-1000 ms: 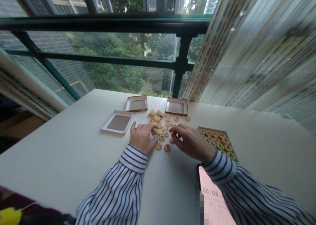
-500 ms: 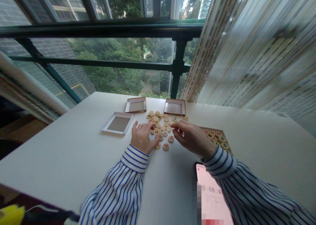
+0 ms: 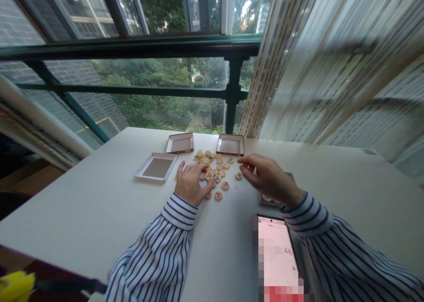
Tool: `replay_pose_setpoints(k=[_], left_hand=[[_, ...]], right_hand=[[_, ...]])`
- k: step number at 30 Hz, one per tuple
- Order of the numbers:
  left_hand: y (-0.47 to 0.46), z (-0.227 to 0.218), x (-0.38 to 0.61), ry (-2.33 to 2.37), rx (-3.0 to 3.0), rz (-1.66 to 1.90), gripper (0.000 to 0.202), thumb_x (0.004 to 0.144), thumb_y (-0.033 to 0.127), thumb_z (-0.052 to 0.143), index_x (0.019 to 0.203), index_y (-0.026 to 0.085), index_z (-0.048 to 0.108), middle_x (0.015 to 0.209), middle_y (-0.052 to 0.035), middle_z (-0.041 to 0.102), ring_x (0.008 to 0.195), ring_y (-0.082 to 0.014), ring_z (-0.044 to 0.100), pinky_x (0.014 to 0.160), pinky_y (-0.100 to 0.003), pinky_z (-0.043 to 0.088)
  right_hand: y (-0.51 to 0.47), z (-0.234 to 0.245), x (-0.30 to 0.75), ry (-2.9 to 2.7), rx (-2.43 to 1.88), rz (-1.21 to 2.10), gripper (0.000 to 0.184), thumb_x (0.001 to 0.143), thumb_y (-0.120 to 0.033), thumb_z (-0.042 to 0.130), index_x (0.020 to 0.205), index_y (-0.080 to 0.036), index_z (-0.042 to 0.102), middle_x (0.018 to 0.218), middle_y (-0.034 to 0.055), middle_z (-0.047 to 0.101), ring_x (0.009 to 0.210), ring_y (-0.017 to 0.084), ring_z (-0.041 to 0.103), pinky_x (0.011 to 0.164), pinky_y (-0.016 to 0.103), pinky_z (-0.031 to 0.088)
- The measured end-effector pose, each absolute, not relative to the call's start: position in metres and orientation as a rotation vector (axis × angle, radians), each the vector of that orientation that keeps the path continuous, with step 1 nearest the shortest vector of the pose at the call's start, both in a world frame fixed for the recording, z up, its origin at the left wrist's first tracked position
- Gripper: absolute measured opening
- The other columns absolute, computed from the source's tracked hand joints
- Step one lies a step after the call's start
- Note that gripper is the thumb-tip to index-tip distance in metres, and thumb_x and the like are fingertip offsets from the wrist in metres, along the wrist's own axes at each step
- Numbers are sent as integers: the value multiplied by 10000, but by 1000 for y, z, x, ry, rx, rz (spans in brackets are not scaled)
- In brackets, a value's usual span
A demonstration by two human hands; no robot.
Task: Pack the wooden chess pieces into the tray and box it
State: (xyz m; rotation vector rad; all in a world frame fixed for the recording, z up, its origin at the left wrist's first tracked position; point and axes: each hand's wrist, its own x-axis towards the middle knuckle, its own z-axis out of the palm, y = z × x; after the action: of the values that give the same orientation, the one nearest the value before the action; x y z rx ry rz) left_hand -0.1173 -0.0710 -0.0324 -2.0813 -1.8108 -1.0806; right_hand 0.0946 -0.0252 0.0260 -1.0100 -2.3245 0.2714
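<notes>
Several round wooden chess discs (image 3: 217, 167) with red or black characters lie loose in the middle of the white table (image 3: 82, 205). My left hand (image 3: 190, 183) rests on the near-left edge of that pile, its fingers curled over a few discs. My right hand (image 3: 270, 176) hovers at the pile's right side, thumb and forefinger pinched on a disc. It covers most of the box of sorted discs (image 3: 268, 199), whose near edge shows below the wrist.
Two brown-rimmed trays (image 3: 180, 143) (image 3: 231, 145) stand behind the pile, a white tray (image 3: 157, 167) to its left. A phone (image 3: 278, 258) with a lit screen lies near my right forearm. A window railing (image 3: 132, 50) and a curtain (image 3: 331, 72) bound the table's far side.
My right hand has lifted from the pile's front and moved right, over the box of sorted discs, with a disc pinched. The left hand has stayed put. The camera drifted right.
</notes>
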Motion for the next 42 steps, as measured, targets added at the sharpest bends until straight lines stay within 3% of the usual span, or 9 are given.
replay_pose_setpoints(k=[42], left_hand=[[-53, 9, -41, -1639, -2317, -1138, 289, 684, 239, 598, 965, 190, 553, 870, -21, 660, 900, -199, 585, 1014, -456, 273]], right_hand=[[-23, 46, 165, -2247, -1166, 236, 220, 819, -272, 473, 927, -167, 633, 787, 42, 664, 640, 137, 587, 581, 257, 424]])
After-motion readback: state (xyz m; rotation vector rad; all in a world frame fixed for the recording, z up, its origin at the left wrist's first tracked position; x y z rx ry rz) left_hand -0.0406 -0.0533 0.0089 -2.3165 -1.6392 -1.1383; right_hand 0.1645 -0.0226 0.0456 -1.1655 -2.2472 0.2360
